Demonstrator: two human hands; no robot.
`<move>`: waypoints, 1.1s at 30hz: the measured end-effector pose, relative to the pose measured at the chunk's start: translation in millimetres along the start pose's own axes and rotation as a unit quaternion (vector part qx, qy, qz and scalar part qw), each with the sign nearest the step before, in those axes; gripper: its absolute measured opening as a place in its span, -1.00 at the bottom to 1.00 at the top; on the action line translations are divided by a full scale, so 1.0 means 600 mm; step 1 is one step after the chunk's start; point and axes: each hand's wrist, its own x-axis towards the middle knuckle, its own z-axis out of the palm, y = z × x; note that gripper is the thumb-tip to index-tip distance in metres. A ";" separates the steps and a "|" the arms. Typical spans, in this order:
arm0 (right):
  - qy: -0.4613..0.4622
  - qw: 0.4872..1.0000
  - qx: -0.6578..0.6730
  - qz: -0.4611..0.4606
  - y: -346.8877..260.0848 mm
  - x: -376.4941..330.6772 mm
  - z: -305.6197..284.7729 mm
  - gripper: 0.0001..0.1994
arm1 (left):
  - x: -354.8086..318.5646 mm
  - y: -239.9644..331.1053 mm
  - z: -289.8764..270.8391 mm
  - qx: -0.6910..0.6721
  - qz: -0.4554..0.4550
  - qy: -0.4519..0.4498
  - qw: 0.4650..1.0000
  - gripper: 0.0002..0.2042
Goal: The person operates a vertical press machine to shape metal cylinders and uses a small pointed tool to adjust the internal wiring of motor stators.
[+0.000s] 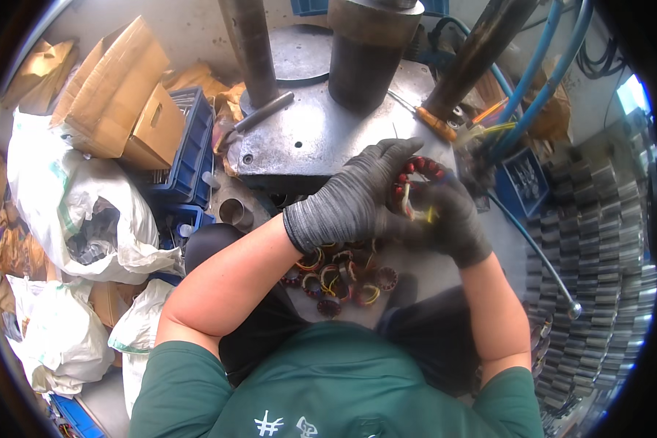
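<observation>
A single head-worn fisheye view looks steeply down from above the person's chest, close over the steel press base (321, 139). It faces forward across that base toward the press columns (369, 51), and straight edges bow near the dark circular rim.

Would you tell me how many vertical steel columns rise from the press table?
3: a slim left column, a thick middle column and a slanted right column. More may be hidden beyond the frame.
</observation>
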 end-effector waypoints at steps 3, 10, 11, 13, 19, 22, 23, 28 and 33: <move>-0.015 0.995 0.089 0.038 -0.004 0.001 0.003 -0.47 | 0.003 -0.007 0.011 -0.063 0.055 -0.013 0.996 -0.08; -0.069 0.985 0.128 0.090 -0.031 0.022 -0.001 -0.42 | -0.002 -0.011 0.011 -0.171 -0.057 -0.023 0.983 -0.12; -0.073 0.995 0.048 0.044 -0.033 0.025 -0.002 -0.41 | -0.004 -0.006 0.006 -0.123 -0.039 0.002 0.992 -0.14; -0.004 0.976 0.177 0.124 -0.024 0.023 -0.007 -0.41 | -0.004 -0.016 0.010 -0.113 0.004 0.040 0.993 -0.13; 0.057 0.971 -0.205 0.109 0.078 0.027 -0.048 -0.41 | -0.002 -0.010 -0.001 -0.176 0.046 0.138 0.974 -0.15; -0.043 0.797 -0.598 -0.071 0.149 0.021 -0.050 -0.51 | 0.002 -0.007 -0.020 -0.086 0.090 0.168 0.978 -0.09; -0.040 0.796 -0.600 -0.071 0.164 0.019 -0.047 -0.51 | 0.005 -0.011 -0.020 -0.086 0.095 0.167 0.978 -0.09; -0.009 0.859 -0.506 -0.085 0.150 0.024 -0.023 -0.62 | 0.002 -0.021 -0.030 -0.062 0.109 0.204 0.971 0.01; 0.032 0.901 -0.415 -0.120 0.114 0.027 -0.033 -0.67 | -0.008 -0.009 -0.045 -0.152 0.063 0.201 0.966 0.08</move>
